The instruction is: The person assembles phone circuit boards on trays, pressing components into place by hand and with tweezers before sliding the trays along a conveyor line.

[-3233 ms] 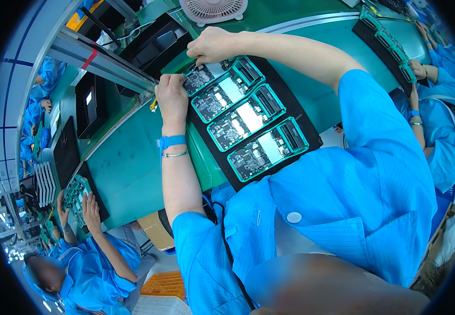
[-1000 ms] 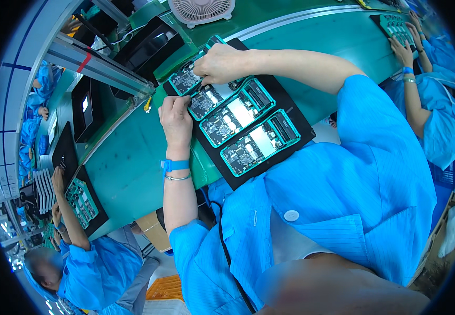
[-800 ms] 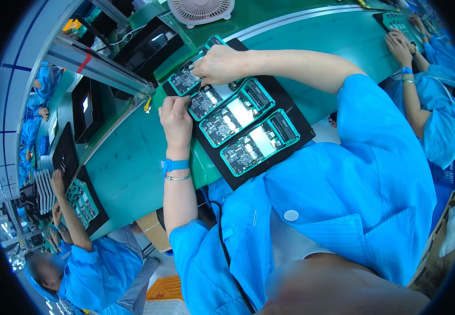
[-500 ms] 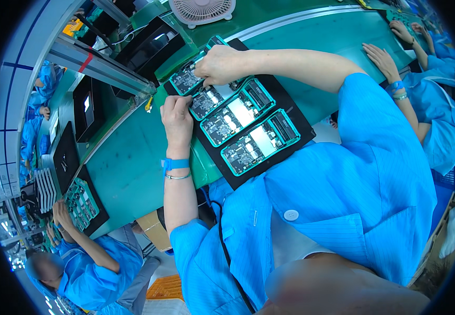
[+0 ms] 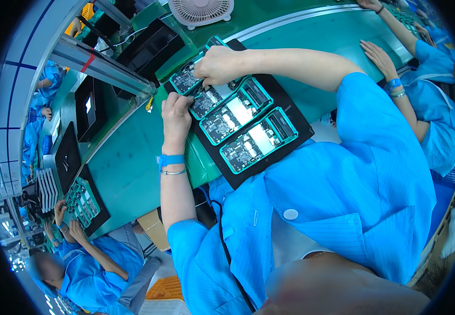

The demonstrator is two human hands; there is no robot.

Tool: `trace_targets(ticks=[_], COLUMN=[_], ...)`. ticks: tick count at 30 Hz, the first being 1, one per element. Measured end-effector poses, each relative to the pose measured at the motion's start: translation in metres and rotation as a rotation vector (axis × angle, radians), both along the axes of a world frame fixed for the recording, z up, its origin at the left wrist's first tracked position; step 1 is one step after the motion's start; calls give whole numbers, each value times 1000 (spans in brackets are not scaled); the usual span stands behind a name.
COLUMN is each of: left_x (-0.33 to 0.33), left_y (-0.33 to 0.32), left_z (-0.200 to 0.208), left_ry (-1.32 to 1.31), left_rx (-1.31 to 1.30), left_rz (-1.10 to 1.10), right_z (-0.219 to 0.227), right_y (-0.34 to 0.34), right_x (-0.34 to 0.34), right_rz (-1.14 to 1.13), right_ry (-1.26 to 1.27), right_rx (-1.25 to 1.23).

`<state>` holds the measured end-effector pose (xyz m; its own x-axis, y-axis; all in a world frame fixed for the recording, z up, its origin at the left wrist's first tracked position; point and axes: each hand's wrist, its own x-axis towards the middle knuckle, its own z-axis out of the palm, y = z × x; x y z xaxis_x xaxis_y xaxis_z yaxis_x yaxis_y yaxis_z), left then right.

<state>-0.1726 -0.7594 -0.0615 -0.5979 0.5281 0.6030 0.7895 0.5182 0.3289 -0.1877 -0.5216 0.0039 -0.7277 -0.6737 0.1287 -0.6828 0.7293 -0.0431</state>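
Several opened phone housings with teal rims lie slanted in a row on a black tray [image 5: 303,127], their circuit boards showing. My left hand [image 5: 176,115] is closed at the tray's left side, fingertips on the corner of one phone housing [image 5: 202,105]. My right hand [image 5: 219,65] reaches over from the right, fingers pinched above the upper end of that row. Whatever is between its fingertips is too small or hidden to make out. Nearer to me lie a middle phone housing [image 5: 219,127] and the nearest phone housing [image 5: 240,155], both untouched.
The tray rests on a green work surface [image 5: 127,157]. A white fan [image 5: 201,11] stands at the back, beside a black box [image 5: 146,50]. A metal post [image 5: 101,68] rises at left. Co-workers sit left and right; a co-worker's hand [image 5: 379,56] lies on the bench at right.
My hands stay in nearly the same place; my left wrist has shifted slightly to the left. At left a co-worker's hands have moved along their tray; at right another arm reaches farther forward.
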Motion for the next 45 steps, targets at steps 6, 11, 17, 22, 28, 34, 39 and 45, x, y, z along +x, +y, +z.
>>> trace_targets(ticks=[6,11,17,22,28,34,39,45], left_x=[44,79,84,89,88,89,92,91], left_y=[1,1,4,3,3,2,4,6], left_z=[6,0,-1,-1,-2,-2,-1,-2], left_ry=[-44,-119,-109,-91,-72,-67,-73,-72], left_rx=[74,162,142,85,66,56,55,63], left_rz=[88,136,144,143,142,143,144,136], right_z=[3,-3,-3,-3,-7,-1,-7,-7], right_y=[10,14,10,5,3,0,2,3], right_x=[34,64,69,70,67,70,70,72], right_rz=[22,73,-3,-11,-14,8,42,72], right_ry=[82,53,22,-16,-57,-64,11,58], right_rx=[-113,-139,-95,-49,-60,-50,-43,-8])
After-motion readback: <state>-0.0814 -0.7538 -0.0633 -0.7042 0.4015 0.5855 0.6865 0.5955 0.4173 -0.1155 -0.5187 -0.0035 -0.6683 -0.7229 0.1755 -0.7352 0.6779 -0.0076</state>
